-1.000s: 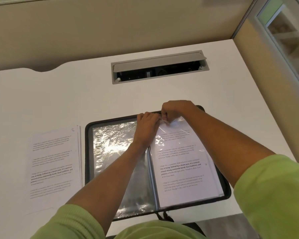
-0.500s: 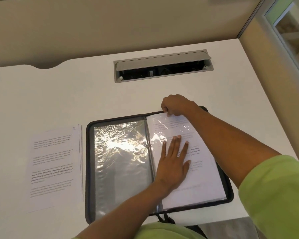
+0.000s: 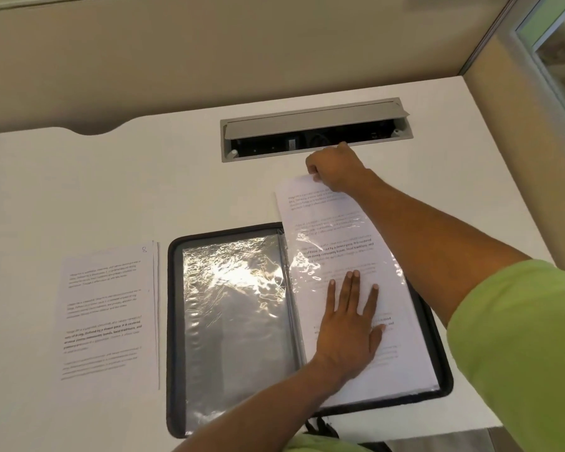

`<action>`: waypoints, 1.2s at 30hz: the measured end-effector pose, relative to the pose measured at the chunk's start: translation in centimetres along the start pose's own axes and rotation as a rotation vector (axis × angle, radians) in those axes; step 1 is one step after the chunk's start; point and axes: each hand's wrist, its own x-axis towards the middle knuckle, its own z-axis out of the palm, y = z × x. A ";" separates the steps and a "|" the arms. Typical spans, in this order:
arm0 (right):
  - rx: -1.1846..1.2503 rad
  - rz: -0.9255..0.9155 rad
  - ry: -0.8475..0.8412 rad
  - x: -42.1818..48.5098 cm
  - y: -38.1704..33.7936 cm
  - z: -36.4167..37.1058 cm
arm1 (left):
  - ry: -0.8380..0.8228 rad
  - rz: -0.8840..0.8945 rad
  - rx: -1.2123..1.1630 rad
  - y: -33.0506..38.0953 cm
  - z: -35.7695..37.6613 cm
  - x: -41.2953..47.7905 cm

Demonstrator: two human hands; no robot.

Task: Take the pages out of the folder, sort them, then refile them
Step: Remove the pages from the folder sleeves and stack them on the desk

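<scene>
The white surface carries everything and is closed in at the back and right by beige partitions. Close to the person, the black zip folder lies opened flat, so both halves of its clear pockets face up. The left pocket shows only crinkled, glaring plastic and looks empty, while the right half holds a thick pack of filled pockets. Just left of the folder and apart from it lies a squared pile of printed pages, face up; these are probably the sheets already out and waiting to be sorted. One page stands partly out of the top pocket on the right, its upper part past the folder's far edge and its lower part under plastic. Beyond it a grey cable hatch is set into the surface, its lid tilted open. The left hand lies flat on that pocket with fingers straight and spread, gripping nothing, likely pinning the plastic so it does not ride up with the sheet. The right hand pinches the page's top edge between curled fingers and thumb. Its knuckles reach the hatch's near rim, so a longer pull along that line would meet it. Glare hides much of the print.
</scene>
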 end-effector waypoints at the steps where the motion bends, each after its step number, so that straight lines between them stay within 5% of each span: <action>1: 0.011 0.011 0.036 0.4 0.2 -0.7 | -0.001 0.019 -0.004 0.2 0.1 -0.1; 16: 0.048 -0.085 0.504 -0.7 -0.7 -16.5 | 0.039 0.066 -0.054 0.5 0.4 -0.4; 21: 0.020 -0.215 0.628 -6.1 -5.6 -20.6 | 0.474 -0.215 -0.496 -4.1 -6.1 -0.2; 26: 0.001 -0.246 0.553 -10.2 -12.0 -21.8 | 0.834 -0.530 -1.002 -13.9 -17.5 -2.3; 36: 0.153 -0.353 0.384 -10.5 -25.1 -21.8 | 0.875 -0.422 -1.112 -26.9 -24.6 -15.7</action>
